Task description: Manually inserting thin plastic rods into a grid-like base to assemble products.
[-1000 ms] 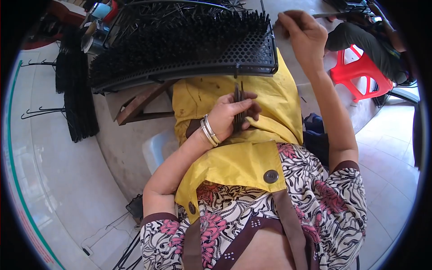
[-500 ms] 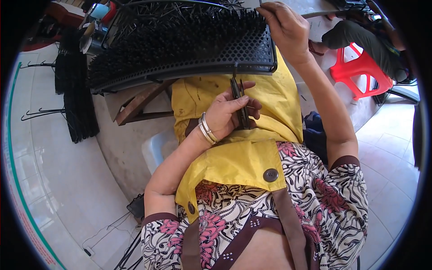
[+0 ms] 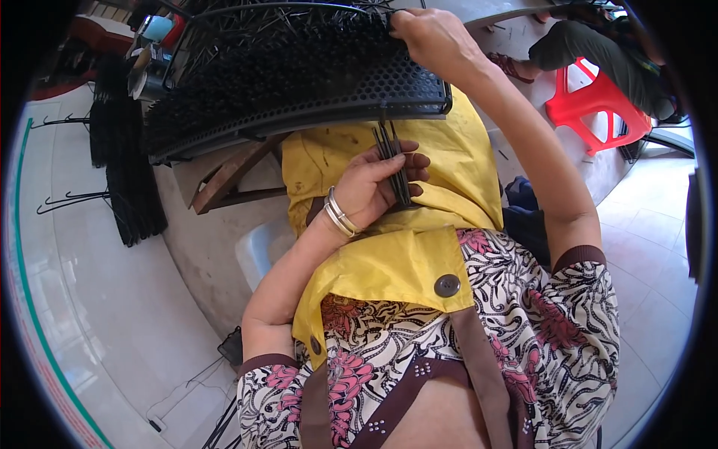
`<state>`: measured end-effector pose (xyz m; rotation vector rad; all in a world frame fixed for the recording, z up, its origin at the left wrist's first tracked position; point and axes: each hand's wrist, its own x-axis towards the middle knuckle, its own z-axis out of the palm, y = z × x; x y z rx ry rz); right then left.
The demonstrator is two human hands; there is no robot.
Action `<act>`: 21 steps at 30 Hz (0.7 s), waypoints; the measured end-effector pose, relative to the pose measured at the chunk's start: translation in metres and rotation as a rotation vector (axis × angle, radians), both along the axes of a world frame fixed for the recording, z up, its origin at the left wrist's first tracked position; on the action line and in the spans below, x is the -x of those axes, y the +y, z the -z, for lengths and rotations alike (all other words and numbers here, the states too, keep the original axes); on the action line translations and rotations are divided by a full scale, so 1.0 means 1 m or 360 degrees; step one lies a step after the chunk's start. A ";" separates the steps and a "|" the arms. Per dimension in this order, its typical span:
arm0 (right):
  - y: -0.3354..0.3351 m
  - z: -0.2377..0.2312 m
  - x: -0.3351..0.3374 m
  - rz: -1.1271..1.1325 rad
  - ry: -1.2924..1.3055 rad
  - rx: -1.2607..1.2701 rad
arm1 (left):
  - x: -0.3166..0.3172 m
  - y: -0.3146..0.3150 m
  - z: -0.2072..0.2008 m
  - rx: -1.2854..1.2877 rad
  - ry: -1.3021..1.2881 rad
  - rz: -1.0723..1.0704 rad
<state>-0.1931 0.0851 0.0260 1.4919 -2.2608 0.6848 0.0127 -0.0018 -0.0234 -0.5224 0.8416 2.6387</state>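
Note:
Across my lap, at the far side, stands a black perforated board (image 3: 396, 97) packed with upright thin black pieces (image 3: 262, 75). Bare holes show along its near and right parts. My left hand (image 3: 374, 179) rests over the yellow apron, just below the board's near edge, closed around a small bundle of thin dark sticks (image 3: 390, 168). The thumb lies across them. My right hand (image 3: 441, 46) is above the board's far right part, fingertips pinched together among the black pieces; what they hold, if anything, is hidden.
A rusty metal support (image 3: 232, 172) props the board. Left of it, bundles of black strands (image 3: 131, 157) hang by hooked rods. Right, a person's leg (image 3: 591, 63) is beside a red plastic stool (image 3: 598, 108). Cups (image 3: 153, 71) stand at the far left.
My right hand has moved left from the board's right corner, inward over the black pieces. My left hand stays near the same spot, the stick bundle slightly shifted left.

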 end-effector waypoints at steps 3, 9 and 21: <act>0.003 -0.012 -0.008 0.0076 -0.0055 -0.0090 | -0.001 0.000 -0.007 -0.0036 0.0016 0.0057; 0.029 -0.004 -0.054 0.0044 -0.0955 0.0017 | 0.001 0.000 -0.009 -0.0176 0.0140 0.0122; 0.055 0.021 -0.092 0.0136 -0.2209 0.0370 | -0.002 0.008 -0.015 0.0206 0.0053 0.0172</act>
